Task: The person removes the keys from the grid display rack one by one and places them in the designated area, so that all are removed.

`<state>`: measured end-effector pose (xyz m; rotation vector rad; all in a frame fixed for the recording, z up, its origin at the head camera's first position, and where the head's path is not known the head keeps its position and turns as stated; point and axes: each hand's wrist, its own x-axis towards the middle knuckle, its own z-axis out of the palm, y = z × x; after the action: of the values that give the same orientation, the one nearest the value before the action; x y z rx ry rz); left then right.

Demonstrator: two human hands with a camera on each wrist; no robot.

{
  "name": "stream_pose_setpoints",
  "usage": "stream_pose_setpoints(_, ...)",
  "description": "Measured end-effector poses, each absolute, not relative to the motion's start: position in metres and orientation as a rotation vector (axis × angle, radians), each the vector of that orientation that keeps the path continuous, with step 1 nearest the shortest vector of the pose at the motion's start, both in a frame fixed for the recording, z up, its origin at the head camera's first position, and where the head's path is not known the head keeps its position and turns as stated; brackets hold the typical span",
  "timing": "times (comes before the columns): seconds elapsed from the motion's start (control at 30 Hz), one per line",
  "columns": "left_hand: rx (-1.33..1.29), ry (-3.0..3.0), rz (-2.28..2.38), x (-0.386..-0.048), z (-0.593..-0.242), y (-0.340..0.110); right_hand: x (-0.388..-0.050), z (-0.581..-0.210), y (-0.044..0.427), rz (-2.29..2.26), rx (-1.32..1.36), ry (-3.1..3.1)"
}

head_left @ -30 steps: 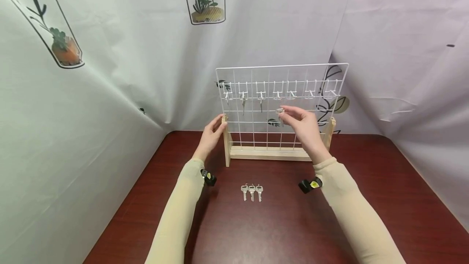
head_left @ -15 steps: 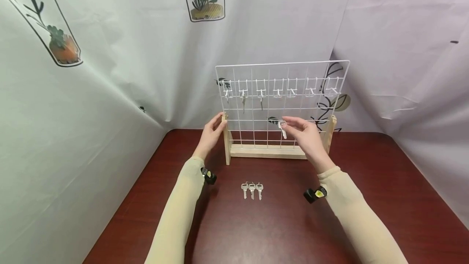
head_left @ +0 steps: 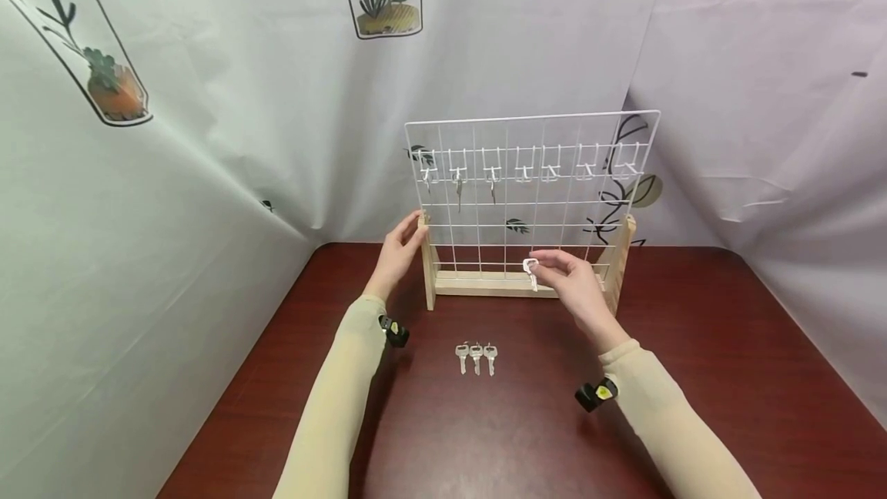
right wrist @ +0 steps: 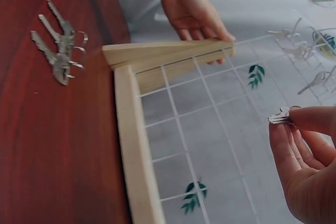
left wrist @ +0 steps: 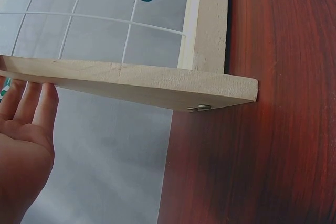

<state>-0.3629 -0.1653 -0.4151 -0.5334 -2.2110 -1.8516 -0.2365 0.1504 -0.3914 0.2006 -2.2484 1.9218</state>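
Note:
My right hand [head_left: 571,282] pinches a silver key [head_left: 532,276] between thumb and fingers, low in front of the white wire grid [head_left: 533,118]. In the right wrist view the held key [right wrist: 280,116] points left, toward the grid. With thumb and fingers on either side, my left hand [head_left: 399,254] holds the upper end of the left wooden post [head_left: 429,276]. Fingers of the left hand [left wrist: 26,124] touch that post's outer face in the left wrist view. Several white hooks line the grid. Keys hang at the three leftmost, the clearest being the second key [head_left: 459,195].
Three silver keys [head_left: 476,358] lie side by side on the dark red table [head_left: 485,437], in front of the rack. The right wooden post [head_left: 624,252] stands behind my right hand. A white cloth backdrop [head_left: 277,98] with plant prints surrounds the table.
My right hand has moved down and away from the hooks with the key, to near the grid's wooden base. The left hand has stayed on the post.

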Motion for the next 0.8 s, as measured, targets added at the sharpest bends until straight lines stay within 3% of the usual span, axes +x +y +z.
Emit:
stream_pose_setpoints(0.37,-0.551,-2.250,-1.901,-0.337,-0.388,-0.166,-0.225,-0.425,0.140,1.939,0.114,-2.307)
stream_pose_setpoints(0.8,-0.519,-2.232,-1.909,-0.350,-0.401,-0.165,-0.217,-0.448,0.135,1.872,0.065,-2.448)
